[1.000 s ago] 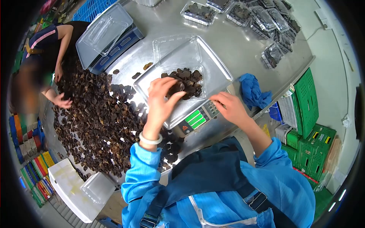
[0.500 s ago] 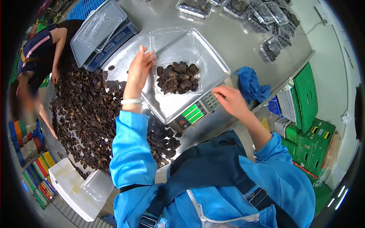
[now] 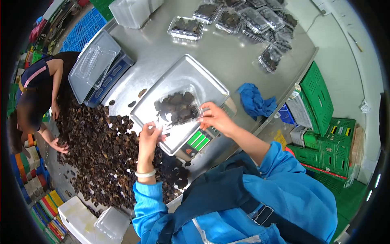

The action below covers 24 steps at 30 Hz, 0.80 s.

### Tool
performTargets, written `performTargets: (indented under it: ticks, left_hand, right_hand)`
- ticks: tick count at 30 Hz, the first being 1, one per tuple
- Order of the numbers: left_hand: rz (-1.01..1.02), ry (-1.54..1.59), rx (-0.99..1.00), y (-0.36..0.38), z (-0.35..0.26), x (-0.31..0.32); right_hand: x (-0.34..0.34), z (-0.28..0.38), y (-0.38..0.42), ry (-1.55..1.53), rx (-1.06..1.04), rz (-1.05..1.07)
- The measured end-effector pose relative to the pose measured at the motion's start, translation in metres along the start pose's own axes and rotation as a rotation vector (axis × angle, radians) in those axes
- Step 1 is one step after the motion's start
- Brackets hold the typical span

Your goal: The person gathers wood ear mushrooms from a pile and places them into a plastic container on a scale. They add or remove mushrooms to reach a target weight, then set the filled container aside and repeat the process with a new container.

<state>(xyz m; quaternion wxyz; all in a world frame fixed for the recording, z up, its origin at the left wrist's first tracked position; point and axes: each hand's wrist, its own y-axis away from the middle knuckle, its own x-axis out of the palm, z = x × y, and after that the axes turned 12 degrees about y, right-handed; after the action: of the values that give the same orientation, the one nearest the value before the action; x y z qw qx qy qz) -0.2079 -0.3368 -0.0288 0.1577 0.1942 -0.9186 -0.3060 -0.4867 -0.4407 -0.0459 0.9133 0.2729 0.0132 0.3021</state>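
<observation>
A clear plastic clamshell box (image 3: 194,94) of dark wood ear mushrooms (image 3: 176,106) sits over the metal tray (image 3: 211,83) of a weighing scale, its lid now over the contents. My right hand (image 3: 216,118) pinches the box's right edge between thumb and fingers. At its lower left corner, my left hand (image 3: 150,137) holds it with bent fingers. Under the tray's front edge shows the scale's green display (image 3: 198,140). A large heap of loose wood ears (image 3: 97,150) spreads over the table left of my left hand.
Filled boxes (image 3: 260,20) are piled at the table's far side. A second scale (image 3: 95,69) with an empty clear box stands at left. A blue cloth (image 3: 256,101) lies near the right edge, beside green crates (image 3: 335,142). Another person's hand (image 3: 59,146) touches the heap.
The box's raised lid has come down over the mushrooms. My right hand moved from the scale's keypad to the box, and my left hand came down to its near corner. The view has shifted.
</observation>
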Motion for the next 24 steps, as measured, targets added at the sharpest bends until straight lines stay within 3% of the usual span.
performTargets:
  ticks: [2,9,13,14,17,18,19,21,22,23,24]
  left_hand:
    - [0.085,0.193,0.021,0.006,0.007,-0.006]
    - [0.056,0.042,0.230,-0.002,0.036,-0.010]
    - [-0.063,0.091,0.383,0.039,0.006,-0.044]
    - [-0.215,0.039,0.425,0.053,0.003,-0.068]
    - [-0.589,-0.071,0.538,0.110,0.005,-0.162]
    - [-0.751,-0.177,0.540,0.133,0.010,-0.199]
    - [-0.916,-0.276,0.605,0.158,0.020,-0.232]
    - [-1.242,-0.568,0.706,0.212,0.070,-0.330]
    - [-1.361,-0.595,0.587,0.253,0.064,-0.333]
    - [-1.496,-1.013,0.655,0.286,0.102,-0.388]
    - [-1.686,-1.231,0.524,0.317,0.131,-0.423]
  right_hand:
    - [0.001,-0.004,-0.003,-0.024,0.005,-0.006]
    - [-0.009,0.012,-0.008,-0.128,0.054,0.091]
    - [-0.060,0.051,-0.023,0.049,-0.104,-0.104]
    - [-0.087,0.066,-0.030,-0.113,-0.203,-0.097]
    - [-0.210,0.121,-0.086,-0.190,-0.540,-0.024]
    - [-0.230,0.151,-0.094,-0.246,-0.531,-0.151]
    - [-0.224,0.178,-0.094,-0.302,-0.578,-0.292]
    - [-0.229,0.204,-0.102,-0.310,-0.500,-0.337]
    - [-0.227,0.209,-0.107,-0.246,-0.446,-0.338]
    - [-0.209,0.205,-0.107,-0.063,-0.447,-0.293]
    - [-0.183,0.194,-0.103,0.121,-0.447,-0.248]
